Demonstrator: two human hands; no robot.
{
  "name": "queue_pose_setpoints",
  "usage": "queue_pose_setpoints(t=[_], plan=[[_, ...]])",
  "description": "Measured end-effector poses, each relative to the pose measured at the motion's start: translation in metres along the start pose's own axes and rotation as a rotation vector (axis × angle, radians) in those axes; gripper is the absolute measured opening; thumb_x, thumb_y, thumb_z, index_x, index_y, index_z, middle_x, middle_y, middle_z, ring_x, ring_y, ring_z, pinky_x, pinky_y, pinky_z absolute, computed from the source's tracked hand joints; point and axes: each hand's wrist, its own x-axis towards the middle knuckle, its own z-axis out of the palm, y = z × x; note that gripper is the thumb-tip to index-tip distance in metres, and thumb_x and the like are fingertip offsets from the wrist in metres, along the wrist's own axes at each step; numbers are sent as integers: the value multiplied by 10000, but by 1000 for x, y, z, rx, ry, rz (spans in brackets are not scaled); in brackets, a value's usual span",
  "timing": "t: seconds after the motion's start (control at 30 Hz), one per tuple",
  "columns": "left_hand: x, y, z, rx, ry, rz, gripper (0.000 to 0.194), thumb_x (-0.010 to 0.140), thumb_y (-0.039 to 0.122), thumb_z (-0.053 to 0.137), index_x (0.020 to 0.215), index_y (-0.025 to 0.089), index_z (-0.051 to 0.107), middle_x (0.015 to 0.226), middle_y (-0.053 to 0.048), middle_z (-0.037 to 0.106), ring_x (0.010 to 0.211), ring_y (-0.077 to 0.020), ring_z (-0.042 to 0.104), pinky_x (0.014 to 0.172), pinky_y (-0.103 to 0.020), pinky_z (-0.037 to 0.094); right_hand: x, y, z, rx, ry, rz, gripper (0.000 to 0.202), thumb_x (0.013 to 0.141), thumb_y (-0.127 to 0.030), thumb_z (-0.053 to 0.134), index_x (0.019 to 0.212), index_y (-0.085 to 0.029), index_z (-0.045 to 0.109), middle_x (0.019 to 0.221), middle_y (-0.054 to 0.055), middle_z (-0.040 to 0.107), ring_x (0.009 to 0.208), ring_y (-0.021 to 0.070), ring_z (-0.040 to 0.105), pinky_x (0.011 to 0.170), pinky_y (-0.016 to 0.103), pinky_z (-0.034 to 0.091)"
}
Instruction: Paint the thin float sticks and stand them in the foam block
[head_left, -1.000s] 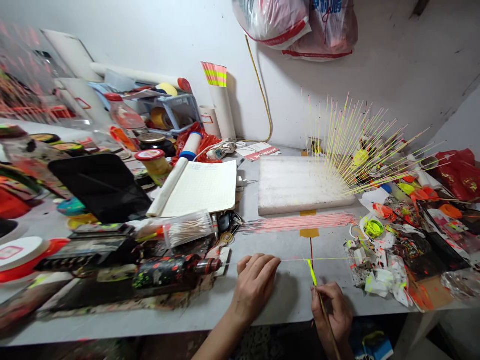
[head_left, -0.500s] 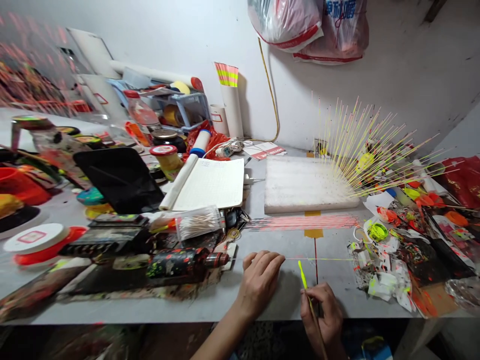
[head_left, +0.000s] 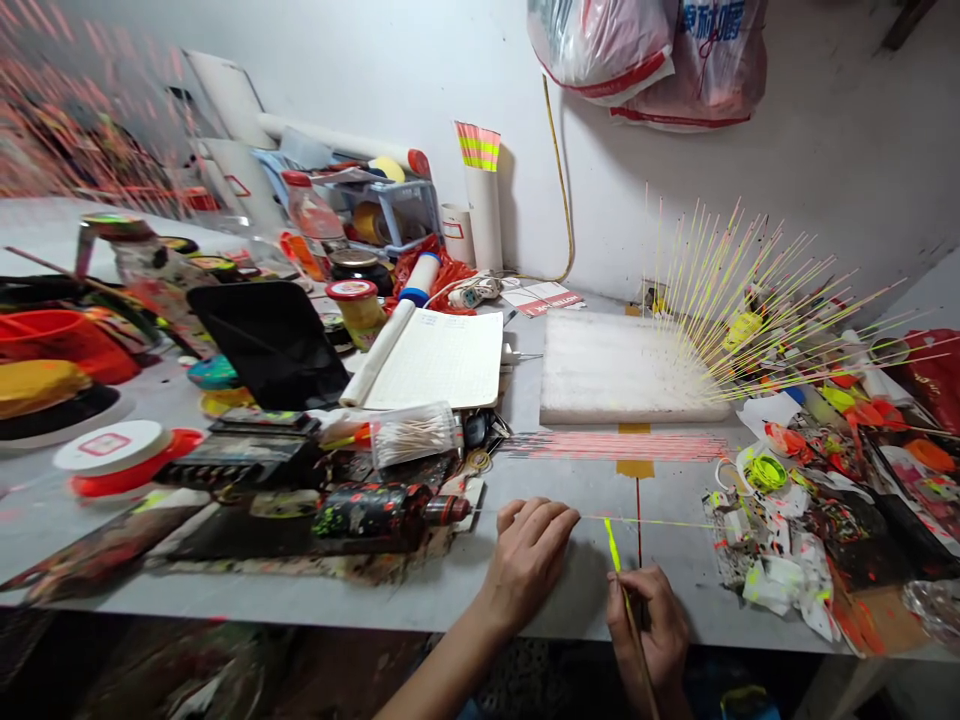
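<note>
A thin rod [head_left: 675, 523], coloured yellow over its right part, stretches across the grey table from the tip of a paint-spattered dark motor tool [head_left: 375, 515]. My left hand [head_left: 534, 545] is closed over the rod's middle, with its fingers bent together; the fingertips are partly hidden. In my right hand [head_left: 651, 615] is a slim paintbrush [head_left: 613, 545], gripped like a pen. Its bright yellow bristles point up and meet the rod, just right of my left hand. Behind lies a row of thin pink sticks [head_left: 615, 446].
A white foam block [head_left: 622, 370] stands behind, bristling with yellow-tipped sticks [head_left: 720, 300]. Paint-stained scraps [head_left: 787, 580] crowd the right side. To the left are an open notebook [head_left: 450, 360], a bag of cotton swabs [head_left: 412, 437], a black panel [head_left: 262, 340] and a white spool [head_left: 112, 445].
The whole view has shifted, so things on the table appear slightly farther right. Both hands keep nearly the same place against the table, and the brush tip stays at the rod.
</note>
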Motion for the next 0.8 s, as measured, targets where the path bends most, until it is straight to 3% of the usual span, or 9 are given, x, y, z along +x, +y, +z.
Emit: queue_pose_setpoints(t=[0.3, 0.8], plan=[[2, 1, 0, 0, 5, -17, 194, 949, 70, 483, 1004, 205, 610, 864, -1, 712, 788, -124, 630, 838, -309, 371, 0, -2, -4, 38, 13, -14, 121, 953, -113, 580, 983, -219, 630, 779, -10, 657, 645, 117, 617, 593, 202, 517], [-2, 0, -2, -10, 64, -104, 230, 951, 48, 435, 976, 198, 608, 856, 2, 699, 799, -129, 627, 868, -309, 383, 4, -14, 20, 59, -58, -73, 162, 954, -79, 566, 1007, -219, 626, 819, 3, 690, 685, 120, 621, 617, 209, 518]])
